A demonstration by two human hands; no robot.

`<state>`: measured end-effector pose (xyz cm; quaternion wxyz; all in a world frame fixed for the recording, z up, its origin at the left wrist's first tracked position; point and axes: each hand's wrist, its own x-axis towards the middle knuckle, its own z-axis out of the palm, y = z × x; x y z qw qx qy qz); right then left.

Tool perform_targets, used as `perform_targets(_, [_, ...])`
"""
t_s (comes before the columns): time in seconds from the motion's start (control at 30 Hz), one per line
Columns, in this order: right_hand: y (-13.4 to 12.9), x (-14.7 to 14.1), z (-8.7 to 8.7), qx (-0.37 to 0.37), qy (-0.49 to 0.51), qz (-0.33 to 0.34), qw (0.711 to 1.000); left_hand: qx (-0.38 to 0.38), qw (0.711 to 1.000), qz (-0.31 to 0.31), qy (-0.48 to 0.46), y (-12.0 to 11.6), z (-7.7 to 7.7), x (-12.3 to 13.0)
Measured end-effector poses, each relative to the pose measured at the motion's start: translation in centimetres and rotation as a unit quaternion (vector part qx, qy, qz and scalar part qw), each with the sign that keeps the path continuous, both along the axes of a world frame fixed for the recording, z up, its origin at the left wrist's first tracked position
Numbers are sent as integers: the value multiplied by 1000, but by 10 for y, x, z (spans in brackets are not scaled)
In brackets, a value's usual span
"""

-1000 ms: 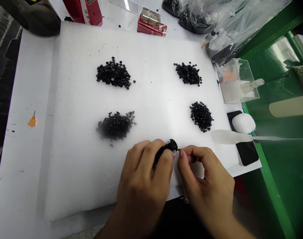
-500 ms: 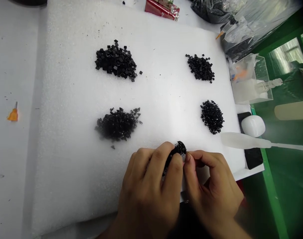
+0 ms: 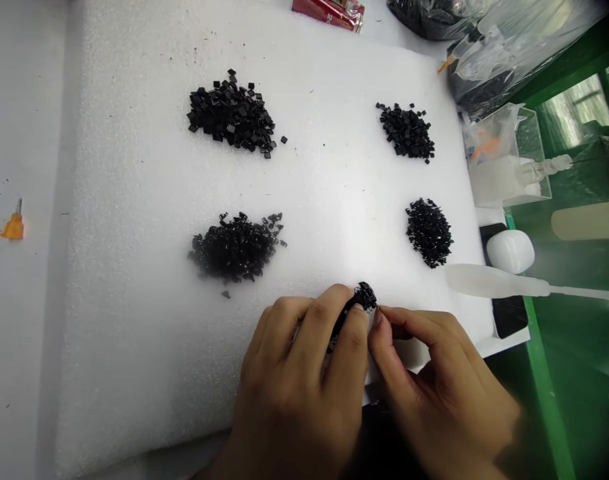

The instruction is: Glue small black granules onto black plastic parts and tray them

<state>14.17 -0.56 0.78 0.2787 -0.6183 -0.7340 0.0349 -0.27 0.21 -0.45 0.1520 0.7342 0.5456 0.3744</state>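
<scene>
My left hand (image 3: pixel 304 373) is closed around a curved black piece (image 3: pixel 366 296), most of it hidden under the fingers. Its exposed end looks glossy and rough with small black bits. Thumb and forefinger of my right hand (image 3: pixel 429 360) are pinched together right beside that end; whatever lies between them is too small to make out. Ahead on the white foam sheet (image 3: pixel 134 333) lie separate piles: flat black squares (image 3: pixel 232 117), black chips of irregular shape (image 3: pixel 237 247), smaller black squares (image 3: pixel 408 132) and fine black pieces (image 3: pixel 429 232).
An orange dispensing needle tip (image 3: pixel 13 225) lies left of the foam. At the back is a red tube (image 3: pixel 329 12). Along the right edge are a clear box (image 3: pixel 534 140), a white rounded case (image 3: pixel 510 251), a translucent squeeze bottle (image 3: pixel 494 280) and plastic bags (image 3: pixel 504 53).
My right hand's pinching fingertips have drawn slightly away from the black piece, and its wrist has shifted right. My left hand keeps its grip; the view has moved a little.
</scene>
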Motion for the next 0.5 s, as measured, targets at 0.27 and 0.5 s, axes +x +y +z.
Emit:
perform_targets(0.27, [0,1,7,-20,-54,-3,998,1,1000,3,3,0,-2,0])
perform_targets(0.5, [2,9,12,-47,-77,54,994,2,1000,3,1,1,-1,1])
